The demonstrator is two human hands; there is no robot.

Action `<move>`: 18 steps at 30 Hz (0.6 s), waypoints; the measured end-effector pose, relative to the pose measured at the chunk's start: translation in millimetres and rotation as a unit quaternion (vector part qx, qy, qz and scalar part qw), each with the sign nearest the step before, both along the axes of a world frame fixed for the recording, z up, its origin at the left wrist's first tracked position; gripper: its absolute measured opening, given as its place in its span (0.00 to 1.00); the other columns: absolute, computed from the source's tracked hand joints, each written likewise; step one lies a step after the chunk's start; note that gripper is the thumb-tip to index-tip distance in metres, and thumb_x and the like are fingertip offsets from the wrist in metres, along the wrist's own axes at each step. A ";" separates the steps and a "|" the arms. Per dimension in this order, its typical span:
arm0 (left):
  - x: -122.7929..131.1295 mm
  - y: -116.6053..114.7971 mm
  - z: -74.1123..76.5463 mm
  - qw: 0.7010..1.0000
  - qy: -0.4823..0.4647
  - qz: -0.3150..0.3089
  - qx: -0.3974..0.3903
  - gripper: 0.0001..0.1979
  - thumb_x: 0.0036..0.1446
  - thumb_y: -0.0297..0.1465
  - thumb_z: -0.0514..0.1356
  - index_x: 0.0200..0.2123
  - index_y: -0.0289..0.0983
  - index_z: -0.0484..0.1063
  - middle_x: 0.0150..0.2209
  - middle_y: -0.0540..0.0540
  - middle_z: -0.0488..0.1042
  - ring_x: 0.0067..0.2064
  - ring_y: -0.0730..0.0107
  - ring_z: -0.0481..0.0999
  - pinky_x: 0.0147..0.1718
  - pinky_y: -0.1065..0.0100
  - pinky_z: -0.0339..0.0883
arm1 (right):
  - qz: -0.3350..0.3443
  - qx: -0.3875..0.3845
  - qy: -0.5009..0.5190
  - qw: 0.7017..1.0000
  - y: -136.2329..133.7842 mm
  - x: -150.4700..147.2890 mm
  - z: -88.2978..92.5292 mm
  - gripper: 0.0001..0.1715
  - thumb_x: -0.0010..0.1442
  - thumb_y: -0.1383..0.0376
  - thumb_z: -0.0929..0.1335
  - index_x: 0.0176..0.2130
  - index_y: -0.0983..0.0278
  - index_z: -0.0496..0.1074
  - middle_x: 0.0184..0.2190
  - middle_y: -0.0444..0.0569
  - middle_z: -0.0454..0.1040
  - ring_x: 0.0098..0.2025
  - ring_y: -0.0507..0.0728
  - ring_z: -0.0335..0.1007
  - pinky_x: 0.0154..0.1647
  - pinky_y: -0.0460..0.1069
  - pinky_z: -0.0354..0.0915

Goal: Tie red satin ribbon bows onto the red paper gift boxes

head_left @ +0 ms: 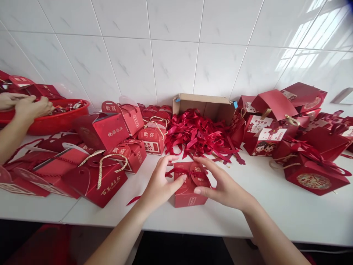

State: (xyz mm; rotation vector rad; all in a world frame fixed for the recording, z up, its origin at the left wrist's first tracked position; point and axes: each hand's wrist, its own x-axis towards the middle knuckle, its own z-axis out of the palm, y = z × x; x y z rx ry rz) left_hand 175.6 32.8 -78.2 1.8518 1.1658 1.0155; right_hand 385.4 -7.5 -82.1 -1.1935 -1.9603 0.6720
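Observation:
A small red gift box stands on the white table before me. A dark red ribbon runs across its top, and a round tag with gold characters lies there. My left hand grips the box from the left, its thumb on the top and its fingers at the back corner. From the right, my right hand curves around the box, thumb by the front right edge and fingertips at the back. A loose ribbon end sticks out under my left wrist.
Behind the box, a heap of red ribbons spills from a cardboard box. Red gift boxes with rope handles crowd the left; more boxes stand right. At far left, another person's hands work over a red basin.

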 end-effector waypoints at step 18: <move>-6.4 6.2 5.3 0.989 -0.012 -0.066 -0.134 0.16 0.49 0.43 0.64 0.38 0.39 0.75 0.39 0.48 0.79 0.41 0.60 0.76 0.39 0.66 0.68 | 0.058 -0.322 0.222 0.918 13.8 21.8 -6.3 0.26 0.57 0.46 0.67 0.24 0.65 0.64 0.20 0.41 0.63 0.20 0.47 0.56 0.19 0.44 0.49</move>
